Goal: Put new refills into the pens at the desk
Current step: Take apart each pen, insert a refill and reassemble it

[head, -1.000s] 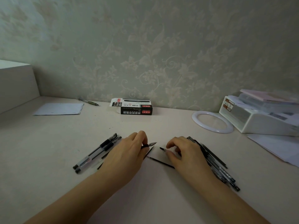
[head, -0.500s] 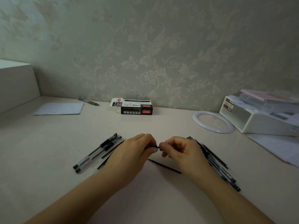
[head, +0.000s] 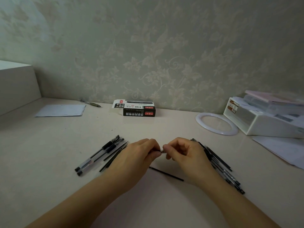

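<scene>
Left hand (head: pixel 136 158) and right hand (head: pixel 185 155) meet at centre tabletop (head: pixel 49 145), fingers curled, pinching a small pen part (head: pixel 162 150) between them. One loose refill (head: pixel 166 173) lies at 6 o'clock of the hands. Capped pens (head: pixel 98 155) lie at 9 o'clock, more pens (head: pixel 220 165) at 3 o'clock.

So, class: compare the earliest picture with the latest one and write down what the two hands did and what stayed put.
The left hand and right hand moved together, lifting off the desk; both now pinch a small metal-tipped pen part between them, where earlier they were apart, each holding its own piece. The loose refill, both pen piles, the box and the white ring stayed put.
</scene>
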